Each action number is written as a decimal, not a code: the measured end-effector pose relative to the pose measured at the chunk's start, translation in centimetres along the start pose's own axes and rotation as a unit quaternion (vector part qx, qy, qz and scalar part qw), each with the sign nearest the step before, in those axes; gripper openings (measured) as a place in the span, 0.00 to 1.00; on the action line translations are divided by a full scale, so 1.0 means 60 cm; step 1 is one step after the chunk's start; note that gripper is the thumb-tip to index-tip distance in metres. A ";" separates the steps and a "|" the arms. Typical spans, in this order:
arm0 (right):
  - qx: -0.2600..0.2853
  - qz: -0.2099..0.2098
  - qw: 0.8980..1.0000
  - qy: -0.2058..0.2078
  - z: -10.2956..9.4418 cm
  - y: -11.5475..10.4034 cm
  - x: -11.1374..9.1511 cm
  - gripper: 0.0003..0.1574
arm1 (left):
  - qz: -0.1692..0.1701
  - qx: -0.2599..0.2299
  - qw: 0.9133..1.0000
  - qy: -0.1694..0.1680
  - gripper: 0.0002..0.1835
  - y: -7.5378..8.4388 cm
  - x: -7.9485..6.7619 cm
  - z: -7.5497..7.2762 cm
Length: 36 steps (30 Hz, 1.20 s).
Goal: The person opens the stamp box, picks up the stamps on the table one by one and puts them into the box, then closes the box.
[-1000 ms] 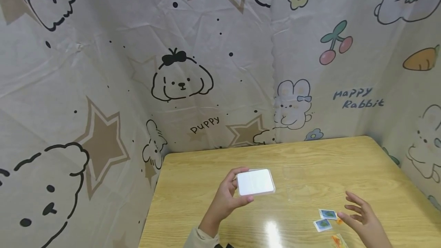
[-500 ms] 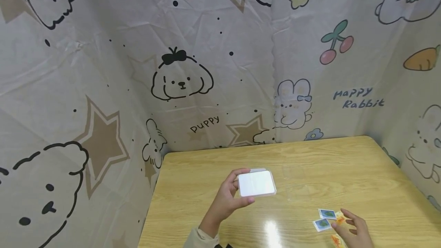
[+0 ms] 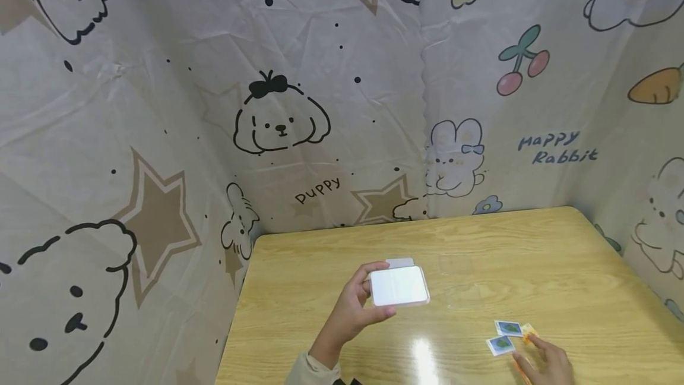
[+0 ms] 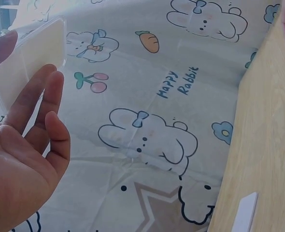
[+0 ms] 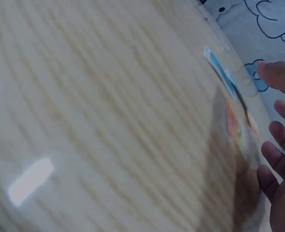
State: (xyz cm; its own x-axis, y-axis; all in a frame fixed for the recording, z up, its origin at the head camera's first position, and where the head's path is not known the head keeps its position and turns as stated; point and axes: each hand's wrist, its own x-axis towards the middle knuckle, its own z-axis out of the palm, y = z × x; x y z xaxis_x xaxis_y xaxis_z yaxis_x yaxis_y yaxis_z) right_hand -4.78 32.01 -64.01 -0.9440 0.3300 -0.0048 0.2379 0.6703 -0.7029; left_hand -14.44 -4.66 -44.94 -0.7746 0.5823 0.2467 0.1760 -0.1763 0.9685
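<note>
In the head view my left hand grips a clear, flat plastic case, white across its face, by its left end. The left wrist view shows thumb and fingers on opposite sides of that case, held above the table. My right hand is low over several small picture cards at the right. Two blue-and-green cards lie just left of its fingertips. An orange-yellow card is at the fingertips, and another orange one is mostly hidden by the hand. The right wrist view shows the fingers loosely spread, with nothing between them.
Behind the case, a white flat block lies on the wooden table. Faint transparent plastic pieces lie right of the case. A printed cloth hangs around the table's back and sides.
My right hand has moved left and down over the cards, reaching the orange ones. The left hand with the case has shifted slightly, uncovering more of the white block behind it.
</note>
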 end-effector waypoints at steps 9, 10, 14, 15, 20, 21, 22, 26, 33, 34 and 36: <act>-0.086 0.091 0.989 -0.079 0.003 0.020 0.011 0.54 | 0.003 0.001 1.000 0.001 0.38 0.002 -0.003 0.001; -0.098 0.087 0.989 -0.074 0.006 0.022 0.009 0.54 | 0.003 0.001 1.000 0.000 0.38 0.002 -0.003 0.001; -0.117 0.059 0.991 -0.003 0.024 0.026 -0.010 0.49 | 0.002 0.001 1.000 -0.001 0.39 0.003 -0.004 0.001; -0.114 0.062 0.991 0.014 0.029 0.027 -0.016 0.48 | 0.003 0.002 1.000 0.000 0.39 0.003 -0.004 0.001; -0.092 0.092 0.990 0.045 0.043 0.024 -0.033 0.49 | 0.005 0.007 1.000 0.007 0.37 0.003 -0.005 0.000; -0.098 0.093 0.990 0.043 0.043 0.024 -0.035 0.49 | 0.005 0.007 1.000 0.008 0.37 0.004 -0.005 0.000; -0.103 0.094 0.989 0.044 0.043 0.024 -0.036 0.49 | 0.005 0.008 1.000 0.008 0.37 0.004 -0.005 0.000; -0.128 0.092 0.986 0.060 0.045 0.024 -0.042 0.49 | 0.005 0.006 1.000 0.009 0.37 0.005 -0.005 0.000; -0.139 0.103 0.983 0.055 0.052 0.038 -0.046 0.55 | 0.010 0.006 1.000 0.012 0.37 0.002 -0.005 -0.001; -0.136 0.106 0.983 0.057 0.053 0.040 -0.046 0.56 | 0.010 0.007 1.000 0.012 0.37 0.001 -0.005 -0.001; -0.125 0.105 0.984 0.071 0.055 0.041 -0.049 0.57 | 0.012 0.007 1.000 0.011 0.37 0.001 -0.006 -0.001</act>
State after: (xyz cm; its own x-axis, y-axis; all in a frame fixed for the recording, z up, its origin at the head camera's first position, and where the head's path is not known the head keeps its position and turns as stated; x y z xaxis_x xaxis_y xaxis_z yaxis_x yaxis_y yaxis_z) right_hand -2.19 30.53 -68.08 -0.8308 0.5562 -0.0190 0.4894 0.7139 -0.5008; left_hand -14.20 -4.90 -44.97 -0.7837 0.5600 0.2687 0.2022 -0.1791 0.9628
